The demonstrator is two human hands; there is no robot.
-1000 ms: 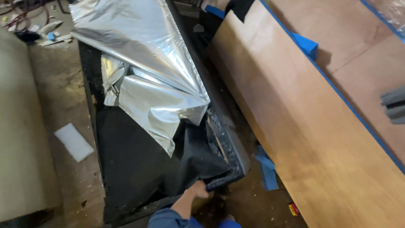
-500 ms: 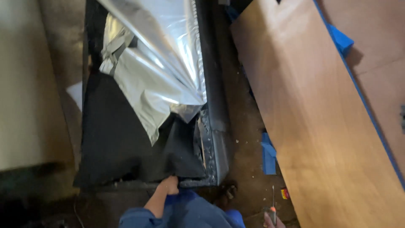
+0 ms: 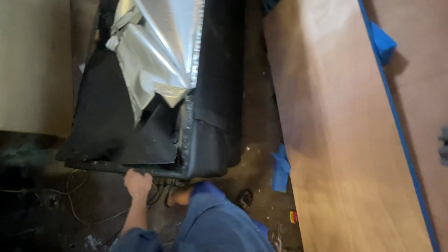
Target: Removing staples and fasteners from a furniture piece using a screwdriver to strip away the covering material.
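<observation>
Your left hand (image 3: 138, 183) has its fingers curled tight on the near bottom edge of the big black sofa (image 3: 140, 126), which looks heavy and stiff, so hold its hard frame, not the soft, slippery silver sheet (image 3: 161, 56) beyond your fingers.

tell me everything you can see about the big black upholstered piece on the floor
The black upholstered piece is a long, boxy frame wrapped in dark fabric, lying flat on the dirty floor. Crumpled silver foil sheet drapes over its upper part. The near right corner looks smooth and leathery with a stitched seam. The left hand grips its lower edge. A wooden board lies apart to its right.
</observation>
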